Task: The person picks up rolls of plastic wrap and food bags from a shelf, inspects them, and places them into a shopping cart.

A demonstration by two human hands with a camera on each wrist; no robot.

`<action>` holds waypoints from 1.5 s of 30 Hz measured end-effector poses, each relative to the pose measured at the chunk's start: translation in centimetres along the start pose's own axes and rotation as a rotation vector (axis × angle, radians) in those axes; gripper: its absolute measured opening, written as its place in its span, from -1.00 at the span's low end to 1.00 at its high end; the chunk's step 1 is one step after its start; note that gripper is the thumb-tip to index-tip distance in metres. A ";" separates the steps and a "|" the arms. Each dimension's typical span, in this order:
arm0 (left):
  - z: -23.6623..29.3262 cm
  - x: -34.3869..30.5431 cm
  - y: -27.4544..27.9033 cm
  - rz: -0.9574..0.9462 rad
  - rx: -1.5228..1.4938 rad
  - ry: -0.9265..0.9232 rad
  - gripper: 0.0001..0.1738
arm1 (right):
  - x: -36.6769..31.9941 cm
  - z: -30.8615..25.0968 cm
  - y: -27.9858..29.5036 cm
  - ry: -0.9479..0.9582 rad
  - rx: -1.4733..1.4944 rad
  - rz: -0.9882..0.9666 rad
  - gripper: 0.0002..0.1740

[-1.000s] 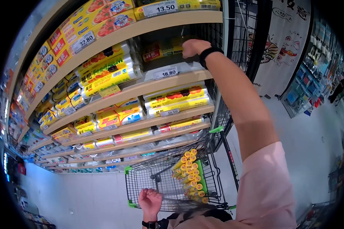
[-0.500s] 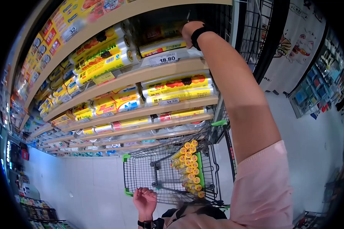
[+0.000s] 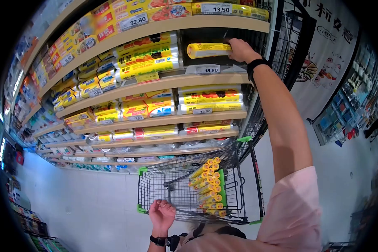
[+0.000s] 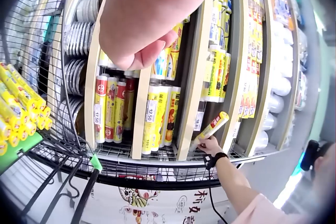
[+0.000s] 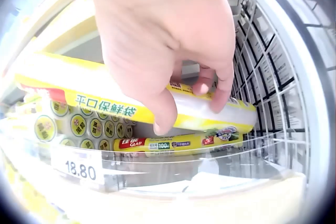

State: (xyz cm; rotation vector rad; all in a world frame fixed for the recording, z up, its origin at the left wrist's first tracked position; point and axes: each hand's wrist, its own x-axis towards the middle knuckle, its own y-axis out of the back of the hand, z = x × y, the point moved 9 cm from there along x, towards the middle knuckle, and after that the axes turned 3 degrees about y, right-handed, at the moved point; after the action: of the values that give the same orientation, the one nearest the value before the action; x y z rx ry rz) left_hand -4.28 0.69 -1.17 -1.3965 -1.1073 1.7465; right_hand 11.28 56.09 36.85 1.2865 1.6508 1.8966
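In the head view my right hand (image 3: 242, 50) grips one end of a yellow roll of plastic food bags (image 3: 208, 50), held raised above the shelf's 18.80 price tag (image 3: 207, 70). The right wrist view shows the thumb in front of the roll (image 5: 97, 95) and fingers over its far side. Behind and below it lies another Glad roll (image 5: 181, 144) on the shelf, behind a clear front lip. My left hand (image 3: 162, 214) hangs over the shopping cart (image 3: 153, 195), fingers loosely curled with nothing in them.
Many yellow rolls (image 3: 210, 185) lie stacked at the cart's green-edged end. Neighbouring rolls (image 3: 147, 63) fill the shelf to the left, with more shelves above and below. A wire mesh side panel (image 5: 262, 61) closes the compartment on the right.
My right hand has gone from reaching into the compartment to gripping a roll there, and has lifted that roll above the shelf lip. The left hand stays over the cart.
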 end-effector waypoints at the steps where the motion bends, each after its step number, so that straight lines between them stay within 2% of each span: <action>1: 0.3 -0.2 -0.4 -0.045 0.038 -0.001 -0.76 | -1.4 -1.3 1.3 0.069 0.017 0.068 -0.32; 4: 1.4 -0.8 0.0 -0.063 0.042 0.032 -0.75 | -4.5 -3.3 3.4 0.170 0.183 0.155 -0.38; 7: 1.9 -1.3 0.5 -0.057 0.008 0.078 -0.76 | -9.0 -4.6 5.6 0.370 0.563 0.261 -0.39; 8: 2.1 -1.4 0.8 -0.070 0.006 0.092 -0.77 | -11.3 -5.2 6.5 0.541 0.669 0.332 -0.41; 12: 2.0 -2.1 1.0 -0.081 0.009 0.163 -0.78 | -21.7 -8.1 7.5 0.125 1.145 0.335 -0.46; 13: 2.0 -1.7 1.7 -0.149 0.002 0.196 -0.84 | -23.8 -8.4 5.7 -0.008 1.326 0.294 -0.43; 14: 1.9 -1.9 2.0 -0.093 0.033 0.186 -0.87 | -25.9 -8.7 3.4 -0.149 1.501 0.251 -0.41; 16: 1.7 -2.2 1.7 0.017 0.105 0.175 -0.87 | -30.9 -11.3 -0.5 -0.260 1.706 0.145 -0.37; 17: 1.7 -1.3 2.6 -0.085 0.105 0.223 -0.73 | -33.1 -12.4 -3.6 -0.250 1.842 0.088 -0.37; 18: 1.7 -1.7 2.4 -0.081 0.151 0.211 -0.69 | -35.4 -14.1 -6.0 -0.240 1.980 0.029 -0.38; 20: 1.6 -1.7 0.9 -0.077 0.244 0.181 -0.61 | -39.5 -20.0 -7.2 -0.351 2.119 -0.003 -0.35; 21: 1.5 -1.2 0.9 -0.174 0.270 0.200 -0.54 | -41.5 -22.0 -8.7 -0.367 2.154 -0.052 -0.35; 24: 1.4 -2.0 -1.2 -0.257 0.314 0.199 -0.56 | -45.8 -27.0 -12.4 -0.448 2.174 -0.248 -0.33; 25: 1.5 -1.9 -1.1 -0.278 0.332 0.190 -0.55 | -46.8 -28.3 -13.0 -0.375 2.127 -0.290 -0.32; 26: 2.0 -2.0 -0.8 -0.268 0.359 0.175 -0.56 | -47.5 -29.5 -13.4 -0.301 2.078 -0.325 -0.31; 28: 2.7 -2.1 -0.5 -0.256 0.401 0.138 -0.59 | -48.9 -30.3 -14.0 -0.404 1.843 -0.358 -0.32; 30: 4.0 -1.8 0.5 -0.209 0.432 0.075 -0.59 | -49.9 -29.9 -15.9 -0.393 1.933 -0.418 -0.37; 33: 6.8 -1.4 2.8 -0.102 0.410 0.018 -0.55 | -49.1 -27.5 -14.8 -0.524 2.067 -0.187 -0.44; 36: 7.6 -1.7 2.3 -0.069 0.439 0.025 -0.57 | -48.7 -26.3 -15.7 -0.451 2.182 -0.262 -0.52; 40: 7.0 -0.7 3.5 -0.031 0.533 0.038 -0.60 | -47.8 -25.5 -15.2 -0.339 1.994 -0.257 -0.46; 44: 5.1 0.6 5.4 -0.037 0.553 0.164 -0.65 | -46.5 -25.6 -13.4 -0.391 1.871 -0.105 -0.36; 45: 4.2 0.5 5.5 -0.040 0.559 0.222 -0.66 | -46.6 -25.3 -13.8 -0.403 1.788 -0.225 -0.33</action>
State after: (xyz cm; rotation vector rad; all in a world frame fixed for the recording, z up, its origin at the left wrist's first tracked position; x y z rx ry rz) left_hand -8.37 -2.21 -5.96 -1.1658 -0.4696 1.6514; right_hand 12.68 10.29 6.85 1.5067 2.9179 -0.4642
